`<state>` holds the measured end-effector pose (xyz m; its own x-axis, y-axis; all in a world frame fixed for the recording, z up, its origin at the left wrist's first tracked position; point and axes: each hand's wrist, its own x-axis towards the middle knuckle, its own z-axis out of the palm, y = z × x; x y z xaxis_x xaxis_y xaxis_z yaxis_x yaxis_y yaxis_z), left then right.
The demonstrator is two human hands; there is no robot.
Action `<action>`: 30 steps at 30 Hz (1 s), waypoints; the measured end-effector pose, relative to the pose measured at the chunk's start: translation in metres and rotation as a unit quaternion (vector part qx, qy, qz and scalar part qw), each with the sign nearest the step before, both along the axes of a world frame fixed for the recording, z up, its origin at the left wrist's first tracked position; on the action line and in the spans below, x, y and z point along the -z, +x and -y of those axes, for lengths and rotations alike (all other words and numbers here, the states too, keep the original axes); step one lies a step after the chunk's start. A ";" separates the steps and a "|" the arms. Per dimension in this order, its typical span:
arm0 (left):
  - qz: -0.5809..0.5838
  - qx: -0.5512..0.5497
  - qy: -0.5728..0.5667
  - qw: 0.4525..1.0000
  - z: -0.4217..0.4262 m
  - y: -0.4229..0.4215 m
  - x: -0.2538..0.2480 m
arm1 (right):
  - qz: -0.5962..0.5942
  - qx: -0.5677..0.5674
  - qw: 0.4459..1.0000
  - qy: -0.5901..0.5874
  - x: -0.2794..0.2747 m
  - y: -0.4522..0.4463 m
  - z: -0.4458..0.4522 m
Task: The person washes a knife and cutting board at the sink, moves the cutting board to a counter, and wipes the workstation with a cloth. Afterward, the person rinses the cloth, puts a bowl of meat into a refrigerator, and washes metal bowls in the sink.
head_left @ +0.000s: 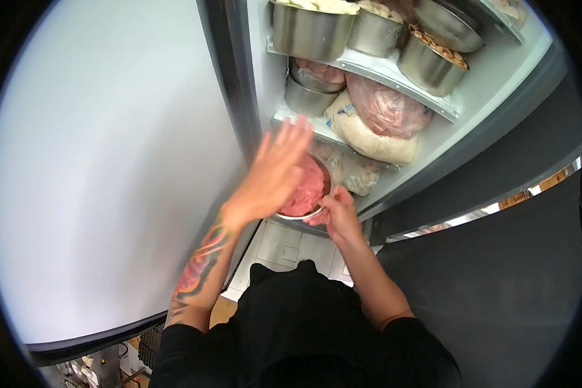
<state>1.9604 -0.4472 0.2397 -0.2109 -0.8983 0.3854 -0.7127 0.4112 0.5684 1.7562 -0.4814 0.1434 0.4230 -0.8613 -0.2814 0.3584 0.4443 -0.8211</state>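
A round metal bowl (pixel 328 172) holds a mass of pink raw minced meat (pixel 306 194), just in front of the fridge's lower shelves. My right hand (pixel 339 215) grips the bowl's rim on its right side, fingers wrapped round the edge. My left hand (pixel 271 169) is stretched out over the bowl's left side, fingers apart and slightly blurred, hiding part of the meat. Whether its palm touches the meat or the bowl I cannot tell.
Metal pots (pixel 312 31) of food fill the upper shelf (pixel 375 66). Below sit a bag of pink meat (pixel 389 103) and a pale, full bag (pixel 372 132). The white fridge door (pixel 110 161) stands at left, a dark panel (pixel 498 284) at right, floor tiles (pixel 278 246) below.
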 end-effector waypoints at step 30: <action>-0.511 -0.130 0.158 0.835 -0.245 0.015 0.155 | 0.170 0.105 0.966 -0.162 -0.082 0.076 0.185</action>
<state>1.9757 -0.2024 0.0849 0.3021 -0.9531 -0.0202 0.1692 0.0328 0.9850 1.8325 -0.6668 0.2257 0.2508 -0.9576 0.1419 0.6863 0.0725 -0.7237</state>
